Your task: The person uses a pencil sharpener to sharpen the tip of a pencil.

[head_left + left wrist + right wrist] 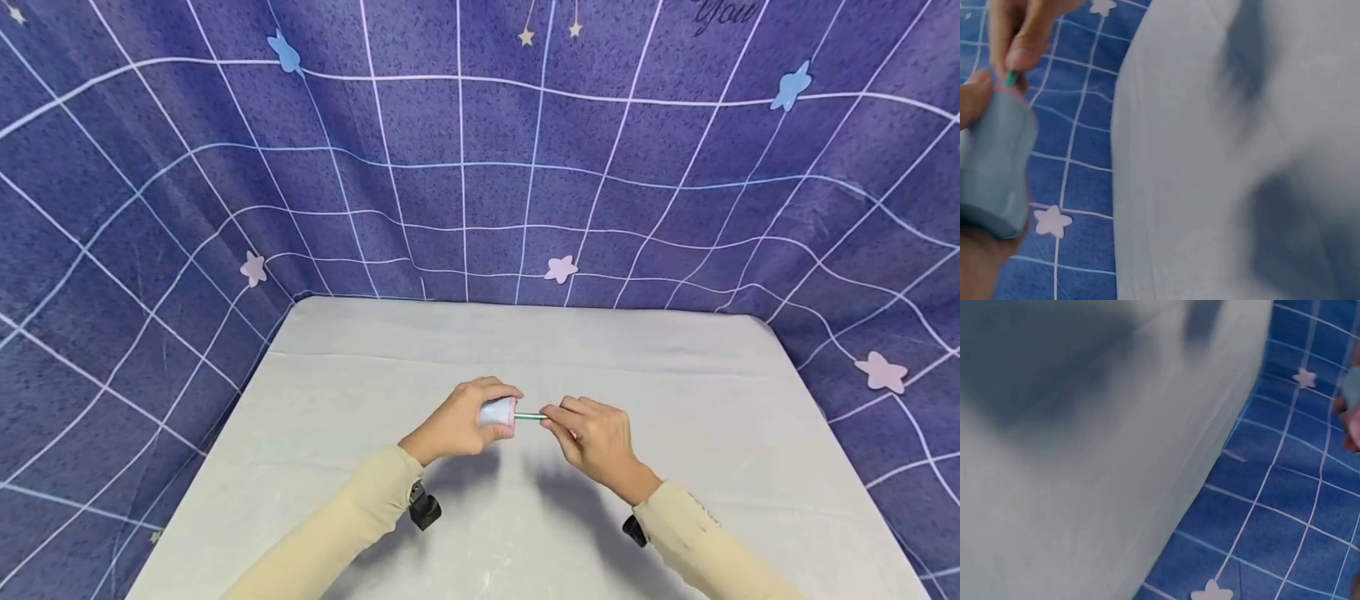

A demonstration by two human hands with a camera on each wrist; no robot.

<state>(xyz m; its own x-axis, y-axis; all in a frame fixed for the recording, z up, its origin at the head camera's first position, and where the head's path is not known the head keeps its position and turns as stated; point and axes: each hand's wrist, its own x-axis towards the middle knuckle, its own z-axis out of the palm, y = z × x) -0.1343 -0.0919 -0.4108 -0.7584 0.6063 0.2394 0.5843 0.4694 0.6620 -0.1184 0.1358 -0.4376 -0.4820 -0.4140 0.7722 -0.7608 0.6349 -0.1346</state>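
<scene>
In the head view my left hand grips a light blue pencil sharpener with a pink end face, held sideways above the table. My right hand pinches a slim green pencil whose other end meets the pink face. The left wrist view shows the sharpener's waisted body and a short bit of green pencil under the right fingertips. Only the sharpener's end shows at the edge of the right wrist view. The pencil's tip is hidden.
A white cloth covers the table. Behind it and at both sides hangs a blue-purple curtain with a grid and stars. Both hands cast shadows on the cloth. A small black device is strapped at the left wrist, another at the right.
</scene>
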